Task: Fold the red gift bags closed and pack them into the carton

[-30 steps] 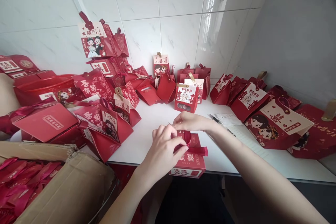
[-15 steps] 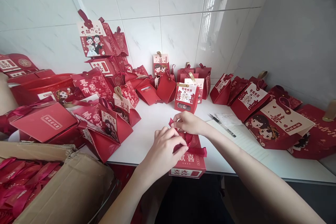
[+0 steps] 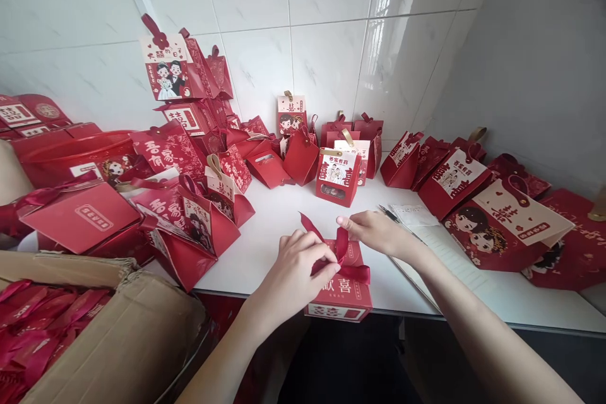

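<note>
A red gift box (image 3: 343, 290) with white characters lies at the table's front edge, under both hands. A dark red ribbon (image 3: 356, 274) crosses its top, with one loose end standing up behind my left hand. My left hand (image 3: 303, 268) is closed, thumb and forefinger pinching the ribbon over the middle of the box. My right hand (image 3: 379, 232) is at the far right side of the box, thumb pointing left, closed on a raised loop of the same ribbon. The right fingertips are partly hidden behind the thumb.
Several finished red boxes stand along the wall, including a windowed box (image 3: 338, 180) behind the hands. A pen (image 3: 391, 213) and paper (image 3: 449, 259) lie to the right. At lower left, a cardboard carton (image 3: 118, 341) holds red ribboned pieces. A red basket (image 3: 80, 154) stands behind it.
My right hand has moved right and slightly down, drawing part of the ribbon upright. A loose ribbon end now shows on the left. My left hand keeps its pinch in place.
</note>
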A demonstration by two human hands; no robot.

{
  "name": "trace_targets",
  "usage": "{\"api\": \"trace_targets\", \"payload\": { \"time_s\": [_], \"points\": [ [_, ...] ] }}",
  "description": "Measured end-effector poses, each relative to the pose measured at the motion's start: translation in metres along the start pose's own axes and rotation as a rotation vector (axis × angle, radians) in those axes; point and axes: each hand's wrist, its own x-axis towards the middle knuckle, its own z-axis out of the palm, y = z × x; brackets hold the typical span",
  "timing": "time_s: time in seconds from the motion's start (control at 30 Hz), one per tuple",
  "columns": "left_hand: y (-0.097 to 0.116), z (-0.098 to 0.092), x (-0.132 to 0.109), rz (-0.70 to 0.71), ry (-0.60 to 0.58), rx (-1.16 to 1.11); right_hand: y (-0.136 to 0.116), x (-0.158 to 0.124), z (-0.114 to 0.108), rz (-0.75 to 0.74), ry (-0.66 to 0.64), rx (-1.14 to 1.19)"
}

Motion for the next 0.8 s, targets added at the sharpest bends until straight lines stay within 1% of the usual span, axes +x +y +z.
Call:
{"api": "trace_targets", "payload": {
  "time_s": [0.03, 0.13, 0.2, 0.27, 0.33, 0.4, 0.5, 0.6, 0.7, 0.8],
  "points": [
    [0.0, 0.0, 0.0, -0.005, -0.006, -0.003, 0.002, -0.003, 0.0, -0.024, -0.014, 0.062],
    [-0.001, -0.001, 0.001, -0.024, -0.024, -0.012, 0.004, -0.007, 0.005, -0.093, 0.0, 0.316],
    [0.0, -0.002, 0.002, -0.035, -0.034, -0.021, 0.004, -0.004, 0.009, -0.092, 0.004, 0.488],
    [0.0, -0.002, 0.002, -0.042, -0.041, -0.028, 0.003, -0.001, 0.015, -0.079, 0.015, 0.587],
    [0.001, -0.002, 0.003, -0.04, -0.046, -0.021, 0.003, 0.002, 0.02, -0.074, 0.057, 0.567],
    [0.001, -0.002, 0.003, -0.034, -0.048, -0.006, 0.002, 0.003, 0.023, -0.078, 0.116, 0.483],
    [0.001, -0.003, 0.004, -0.028, -0.048, 0.009, -0.002, 0.0, 0.024, -0.09, 0.202, 0.355],
    [0.001, -0.002, 0.003, -0.024, -0.044, 0.01, -0.004, -0.001, 0.024, -0.089, 0.256, 0.301],
    [0.002, -0.002, 0.002, -0.019, -0.048, 0.006, -0.002, 0.001, 0.026, -0.009, 0.295, 0.342],
    [0.002, -0.002, 0.001, -0.019, -0.055, 0.001, 0.002, 0.003, 0.027, 0.026, 0.254, 0.426]
  ]
}}
